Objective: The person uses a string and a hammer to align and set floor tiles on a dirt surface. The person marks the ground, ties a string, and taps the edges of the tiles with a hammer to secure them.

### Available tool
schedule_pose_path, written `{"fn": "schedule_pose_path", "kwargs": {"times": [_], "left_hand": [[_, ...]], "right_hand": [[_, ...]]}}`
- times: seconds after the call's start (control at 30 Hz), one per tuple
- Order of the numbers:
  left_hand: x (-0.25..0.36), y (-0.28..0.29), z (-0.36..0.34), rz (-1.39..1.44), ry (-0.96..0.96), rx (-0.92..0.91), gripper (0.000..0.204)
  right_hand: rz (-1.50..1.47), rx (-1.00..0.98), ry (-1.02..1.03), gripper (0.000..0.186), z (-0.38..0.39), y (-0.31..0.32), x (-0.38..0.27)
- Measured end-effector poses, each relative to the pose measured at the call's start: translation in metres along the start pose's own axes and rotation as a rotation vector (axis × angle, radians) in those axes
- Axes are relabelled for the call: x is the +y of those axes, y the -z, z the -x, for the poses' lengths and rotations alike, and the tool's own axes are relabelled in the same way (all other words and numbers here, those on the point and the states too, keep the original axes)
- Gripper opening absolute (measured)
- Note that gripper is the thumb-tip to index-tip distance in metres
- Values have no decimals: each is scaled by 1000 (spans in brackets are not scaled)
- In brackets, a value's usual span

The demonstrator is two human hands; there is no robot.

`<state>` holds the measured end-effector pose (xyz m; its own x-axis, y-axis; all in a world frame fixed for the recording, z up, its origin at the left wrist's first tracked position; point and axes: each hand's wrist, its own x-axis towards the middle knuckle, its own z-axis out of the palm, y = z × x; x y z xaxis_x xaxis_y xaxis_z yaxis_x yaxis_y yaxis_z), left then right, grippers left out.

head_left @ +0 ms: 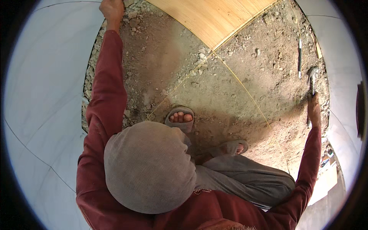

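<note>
At the upper left, my left hand [112,11] is closed at the edge of the bare ground, with fingers curled and partly cut off by the picture's edge. What it holds, if anything, is hidden. On the far right, my right hand [314,109] grips a hand tool with a shiny, curved metal head [313,74]. Its exact kind is unclear. Thin yellow strings [245,88] stretch over the rough soil [226,92] and cross by the corner of a wood-grain tile [214,21] at the top.
White marble-look tiles [42,103] border the soil at left, and more pale tiles [341,57] at right. A thin black-and-white stick [300,57] lies beyond my right hand. My bent knee [149,168] and sandalled feet [180,119] take up the near middle. Rubble [134,19] lies upper left.
</note>
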<state>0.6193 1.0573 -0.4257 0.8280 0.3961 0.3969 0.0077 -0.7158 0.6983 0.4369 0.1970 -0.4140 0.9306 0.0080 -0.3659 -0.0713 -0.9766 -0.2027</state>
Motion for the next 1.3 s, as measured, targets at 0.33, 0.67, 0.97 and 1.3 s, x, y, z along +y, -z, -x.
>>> {"fn": "schedule_pose_path", "kwargs": {"times": [0.33,0.67,0.97,1.3], "left_hand": [[-20,-12,6,149,-39,45,27],[-6,3,-4,482,356,-111,16],[1,-3,-5,353,200,-45,34],[-12,-12,-7,267,137,-69,38]], "right_hand": [[48,37,-26,37,3,5,-17],[29,-40,-61,37,-8,6,-13],[39,-68,-109,40,-10,8,-21],[44,-31,-82,42,-6,6,-13]]}}
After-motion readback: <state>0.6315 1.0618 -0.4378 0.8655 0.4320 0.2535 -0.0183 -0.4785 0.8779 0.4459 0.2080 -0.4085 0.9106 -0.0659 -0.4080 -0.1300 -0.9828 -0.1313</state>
